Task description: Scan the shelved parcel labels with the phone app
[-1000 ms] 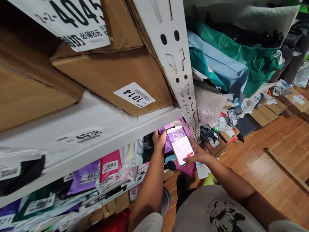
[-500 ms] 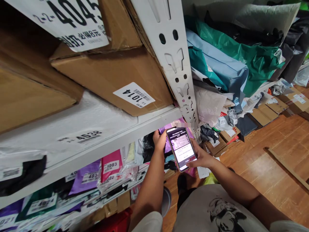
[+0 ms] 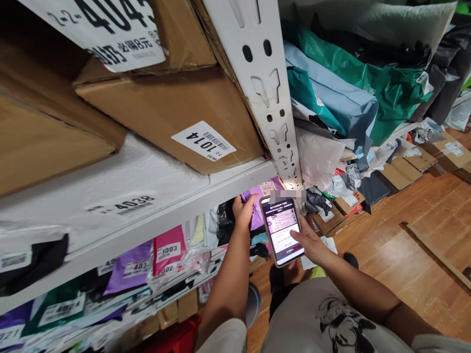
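Note:
My right hand (image 3: 311, 240) is closed round a smartphone (image 3: 282, 233), its thumb resting over the lit screen. White panels and a picture of a label show on that screen. Just left of the phone, my left hand (image 3: 243, 212) grips the edge of a purple mailer bag (image 3: 255, 221), thumb on top. The bag carries a white label (image 3: 267, 188) near its far end and lies partly behind the phone. Fingers of my left hand under the bag are hidden.
A white perforated shelf post (image 3: 270, 105) rises ahead. Left of it, a cardboard box (image 3: 154, 115) sits on a white shelf (image 3: 191, 201), with labelled parcels such as a pink bag (image 3: 167, 250) below. Green bags (image 3: 353, 68) fill the right shelf; a grey bin (image 3: 253, 306) stands on the floor.
The phone has shifted slightly right and toward me, apart from my left hand's thumb. My right thumb has moved up over the screen. More of the purple bag's label shows.

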{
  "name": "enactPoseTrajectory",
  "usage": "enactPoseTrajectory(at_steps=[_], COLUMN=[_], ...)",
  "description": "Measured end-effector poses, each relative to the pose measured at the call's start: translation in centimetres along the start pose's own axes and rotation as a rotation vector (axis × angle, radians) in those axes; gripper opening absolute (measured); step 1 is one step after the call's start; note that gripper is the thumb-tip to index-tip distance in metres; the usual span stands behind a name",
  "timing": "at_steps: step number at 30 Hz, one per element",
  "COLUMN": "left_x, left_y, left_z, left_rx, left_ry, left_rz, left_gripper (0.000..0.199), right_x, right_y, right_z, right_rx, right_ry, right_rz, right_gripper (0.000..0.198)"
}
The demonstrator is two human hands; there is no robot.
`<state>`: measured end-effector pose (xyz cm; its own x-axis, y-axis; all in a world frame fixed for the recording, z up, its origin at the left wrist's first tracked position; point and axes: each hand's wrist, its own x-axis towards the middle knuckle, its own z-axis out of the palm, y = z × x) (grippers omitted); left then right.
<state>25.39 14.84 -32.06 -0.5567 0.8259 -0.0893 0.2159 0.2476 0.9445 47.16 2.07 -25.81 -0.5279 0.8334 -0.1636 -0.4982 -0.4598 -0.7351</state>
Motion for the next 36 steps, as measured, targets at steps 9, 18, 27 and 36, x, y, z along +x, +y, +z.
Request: enactPoseTrajectory(at_steps=[9, 18, 27, 36], left_x=[-0.2, 0.3, 0.6, 0.9], left_y=[0.3, -0.2, -0.5, -1.1], left_z=[-0.1, -0.1, 0.0, -0.1], left_rx=[-0.007, -0.002, -0.021, -0.022], left_ry=[0.010, -0.001, 0.009, 0.002], left_rz=[-0.027, 0.019, 0.046, 0.056], left_gripper=[0.040, 0.038, 0.038, 0.043], right_x=[-0.3, -1.5, -4.1, -6.3], right_y=[0.2, 0.1, -0.2, -1.1], right_z=[-0.3, -0.8, -3.8, -5.7], right_rx=[0.005, 0.021, -0.100, -0.126], right_ry=[-0.023, -0.106, -0.013, 0.186], right_rz=[-0.021, -0.025, -0.102, -0.140], right_gripper=[0.064, 0.091, 0.088, 0.096])
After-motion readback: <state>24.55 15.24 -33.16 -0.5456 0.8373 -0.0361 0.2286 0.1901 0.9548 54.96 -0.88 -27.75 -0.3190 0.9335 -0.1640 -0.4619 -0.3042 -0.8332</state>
